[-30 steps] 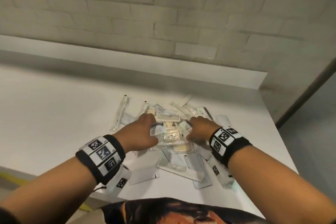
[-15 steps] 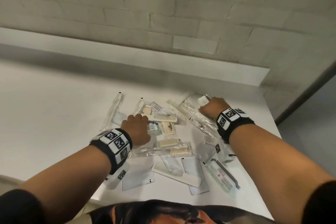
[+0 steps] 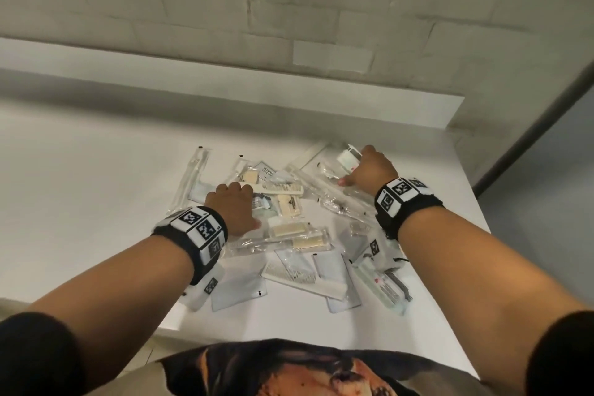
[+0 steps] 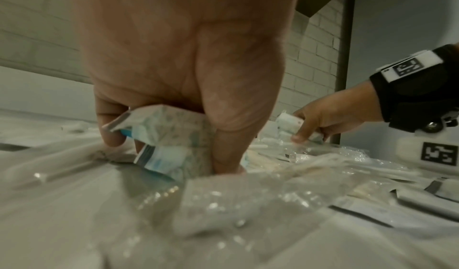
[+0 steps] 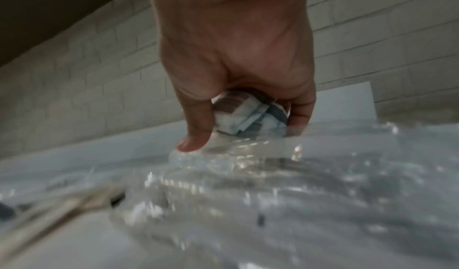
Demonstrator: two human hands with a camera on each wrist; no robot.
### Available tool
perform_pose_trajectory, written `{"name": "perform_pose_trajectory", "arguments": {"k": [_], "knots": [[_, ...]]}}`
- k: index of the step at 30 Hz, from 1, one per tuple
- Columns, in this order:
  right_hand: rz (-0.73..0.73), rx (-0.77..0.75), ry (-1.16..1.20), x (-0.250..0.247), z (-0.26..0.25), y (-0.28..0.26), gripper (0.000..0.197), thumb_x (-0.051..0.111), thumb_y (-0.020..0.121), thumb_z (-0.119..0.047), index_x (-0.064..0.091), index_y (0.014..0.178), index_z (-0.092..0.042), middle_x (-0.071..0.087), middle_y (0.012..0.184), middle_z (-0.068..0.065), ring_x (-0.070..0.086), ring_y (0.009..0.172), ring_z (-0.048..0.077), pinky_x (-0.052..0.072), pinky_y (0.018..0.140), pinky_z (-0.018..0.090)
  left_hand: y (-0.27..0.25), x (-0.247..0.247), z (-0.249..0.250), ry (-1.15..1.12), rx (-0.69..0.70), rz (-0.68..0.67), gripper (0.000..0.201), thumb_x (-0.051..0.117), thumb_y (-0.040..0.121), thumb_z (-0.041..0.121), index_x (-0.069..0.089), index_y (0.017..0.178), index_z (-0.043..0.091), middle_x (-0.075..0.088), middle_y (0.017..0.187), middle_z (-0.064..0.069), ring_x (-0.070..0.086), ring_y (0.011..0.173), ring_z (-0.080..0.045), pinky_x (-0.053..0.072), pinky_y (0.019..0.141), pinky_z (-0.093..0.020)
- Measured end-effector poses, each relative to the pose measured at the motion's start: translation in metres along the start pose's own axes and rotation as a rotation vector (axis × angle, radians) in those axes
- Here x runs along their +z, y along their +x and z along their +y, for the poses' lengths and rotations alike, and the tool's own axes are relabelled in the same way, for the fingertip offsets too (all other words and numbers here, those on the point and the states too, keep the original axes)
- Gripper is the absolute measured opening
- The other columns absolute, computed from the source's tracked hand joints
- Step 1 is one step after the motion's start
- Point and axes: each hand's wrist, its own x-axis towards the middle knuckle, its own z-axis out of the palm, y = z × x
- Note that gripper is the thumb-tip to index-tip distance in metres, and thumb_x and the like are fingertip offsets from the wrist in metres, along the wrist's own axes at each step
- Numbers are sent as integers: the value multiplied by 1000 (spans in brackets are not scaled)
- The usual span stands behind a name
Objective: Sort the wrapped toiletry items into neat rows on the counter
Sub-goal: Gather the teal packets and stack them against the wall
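Room: pale painted brick wall [image 3: 225, 3], white upstand strip along its foot, a dark vertical post at the right.

Surface: broad white counter [image 3: 80, 170]; its near right corner shows, its left end is cut off.

Lot, loose heap of clear-wrapped toiletry items [image 3: 289, 219] on the right part of the counter, overlapping and not in rows; includes a cream comb [image 3: 283, 188], pale soap bars, long clear sleeves (contents hard to make out). Foreground wrappers in both wrist views blur into glare.

Left hand [image 3: 233, 209]: knuckles up on the heap's left side; from the left wrist view, fingers and thumb curled round a crumpled pale blue-and-white sachet [image 4: 168, 141], fingertips touching the heap.

Right hand [image 3: 369, 170]: at the heap's far right edge, fingers curled round a small white-and-blue wrapped packet [image 5: 248, 114] (print unreadable), thumb tip down on clear wrap.
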Motion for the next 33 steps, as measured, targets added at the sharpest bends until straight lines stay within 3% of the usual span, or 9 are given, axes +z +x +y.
{"name": "perform_pose_trajectory", "arguments": {"k": [4, 7, 10, 14, 19, 24, 26, 30, 33], "knots": [[111, -41, 229, -52, 3, -44, 72, 86, 63, -42, 49, 117, -11, 58, 110, 7, 61, 94, 26, 53, 76, 37, 0, 1, -1, -19, -7, 7, 70, 57, 86, 52, 34, 139, 13, 41, 141, -11, 40, 128, -33, 38, 102, -44], [-224, -61, 75, -65, 7, -103, 57, 85, 67, -31, 54, 110, -13, 63, 95, 1, 62, 77, 17, 49, 59, 26, 1, 4, -2, -11, -13, 18, 73, 57, 85, 54, 33, 140, 13, 40, 142, -11, 40, 128, -33, 38, 102, -44], [-459, -80, -271, -33, 23, -153, 64, 83, 64, -28, 52, 118, -15, 65, 104, -1, 63, 82, 19, 52, 65, 27, 0, 5, 0, 31, -6, 42, 73, 55, 85, 56, 34, 140, 12, 41, 142, -12, 41, 128, -33, 37, 102, -44], [-311, -135, -470, -3, 41, -171, 66, 73, 65, -30, 39, 120, -21, 58, 103, -1, 52, 82, 21, 42, 60, 28, -5, 5, 3, 108, 11, 105, 70, 53, 86, 57, 37, 138, 12, 44, 140, -11, 41, 128, -32, 35, 103, -44], [-265, -167, -467, -4, 44, -169, 59, 64, 75, -28, 35, 126, -26, 61, 103, -3, 54, 83, 21, 45, 63, 30, -18, 9, 4, 25, 95, 213, 64, 56, 86, 51, 40, 134, 12, 46, 134, -11, 42, 123, -32, 34, 102, -44], [-262, -134, -187, -33, 0, -160, 56, 72, 68, -22, 41, 114, -32, 62, 84, -4, 65, 67, 17, 56, 55, 31, -18, -3, -38, -289, -24, 229, 66, 60, 86, 52, 40, 132, 9, 45, 129, -13, 48, 119, -35, 43, 97, -45], [-247, -170, -60, -39, -27, -152, 57, 77, 67, -20, 43, 112, -30, 62, 85, -3, 64, 65, 15, 51, 48, 28, -6, -8, -74, -413, -126, 192, 70, 62, 84, 50, 39, 135, 8, 44, 132, -15, 48, 121, -36, 43, 98, -43], [-334, -222, 77, -14, -99, -138, 71, 81, 67, -17, 44, 126, -28, 62, 92, -3, 66, 65, 13, 50, 48, 24, 17, -18, -144, -560, -265, 134, 73, 64, 83, 48, 39, 136, 4, 50, 134, -16, 52, 119, -32, 42, 94, -36], [-478, -322, 40, 27, -151, -138, 83, 79, 69, -17, 36, 138, -32, 63, 96, -4, 67, 68, 11, 56, 53, 26, 35, -22, -158, -590, -189, 27, 67, 62, 86, 49, 42, 132, 4, 57, 125, -7, 57, 102, -26, 46, 84, -33]]}}
